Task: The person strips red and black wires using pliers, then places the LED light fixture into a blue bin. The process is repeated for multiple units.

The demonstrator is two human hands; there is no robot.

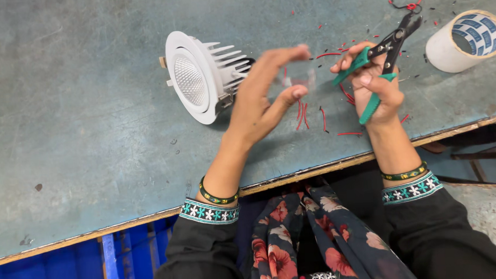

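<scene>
Two hands work above the blue-grey bench. Right hand grips green-handled pliers, dark jaws pointing toward a tape roll. Left hand is open, fingers spread, blurred, just beside a white finned downlight lying tilted. Red wire offcuts lie scattered between.

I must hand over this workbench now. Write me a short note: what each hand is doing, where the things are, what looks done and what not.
Right hand: grips the green-handled pliers, tips pointing away over the table.
Left hand: open, raised above the table, holding nothing that can be made out; it is blurred.
White downlight: lies on its side on the grey table, left of the left hand.
Tape roll: at the far right.
Done: many red wire offcuts lie scattered between and beyond the hands.
Left: no wire visibly attached to the lamp.
</scene>
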